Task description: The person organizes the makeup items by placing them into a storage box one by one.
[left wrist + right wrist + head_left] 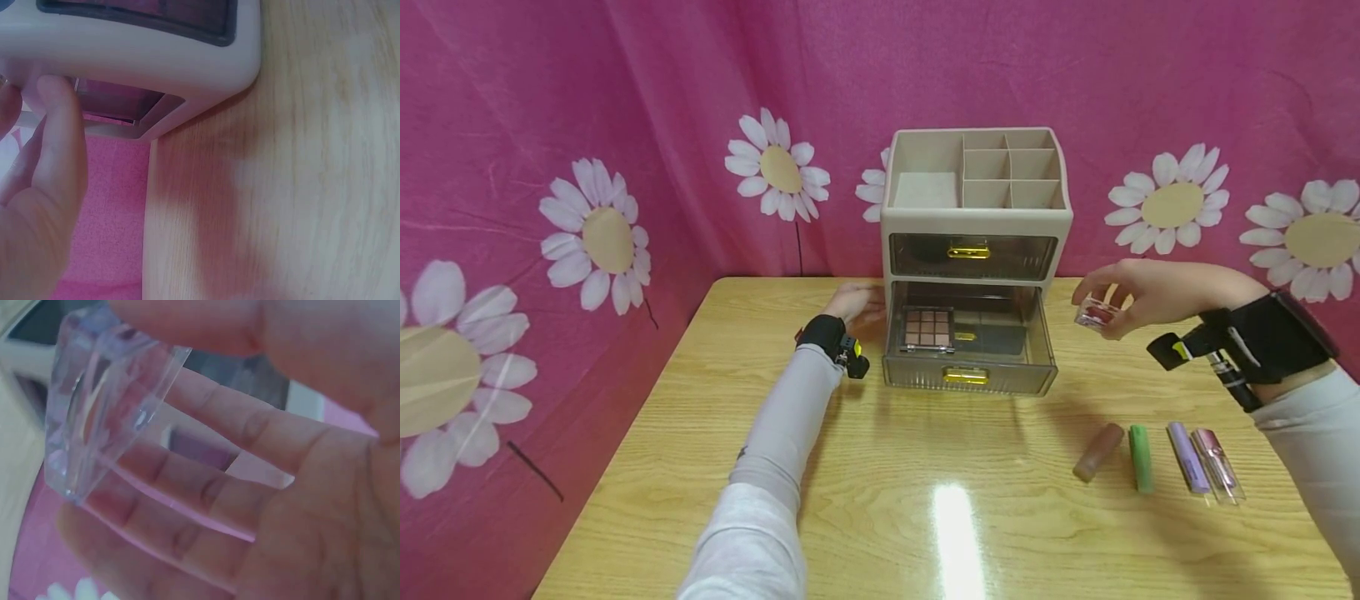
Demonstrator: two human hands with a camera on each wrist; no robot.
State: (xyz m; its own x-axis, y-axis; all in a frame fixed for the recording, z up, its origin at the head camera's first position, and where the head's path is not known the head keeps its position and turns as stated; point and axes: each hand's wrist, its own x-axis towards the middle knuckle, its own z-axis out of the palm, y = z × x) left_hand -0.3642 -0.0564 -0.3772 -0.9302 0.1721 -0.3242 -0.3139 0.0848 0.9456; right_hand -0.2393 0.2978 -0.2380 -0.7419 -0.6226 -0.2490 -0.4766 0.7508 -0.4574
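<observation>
My right hand [1157,292] is raised to the right of the cosmetics organizer [977,215]. Between thumb and fingers it pinches a small clear case [1096,313] with something reddish inside; the right wrist view shows the case's transparent, angular walls [94,419]. At the organizer's left side is my left hand [857,304], its fingers extended and touching the beige body [206,69]; some fingertips are hidden. The lower drawer [917,379] is pulled out, and an eyeshadow palette [928,329] lies in its left part. Closed above it is the upper drawer [925,254].
On the wooden table [700,467] at the front right lie a brownish tube [1099,452], a green tube [1140,458], a lilac tube [1188,458] and a pink-capped clear tube [1219,467]. Pink cloth [685,67] with daisies hangs behind and to the left. Divided compartments [1011,167] top the organizer.
</observation>
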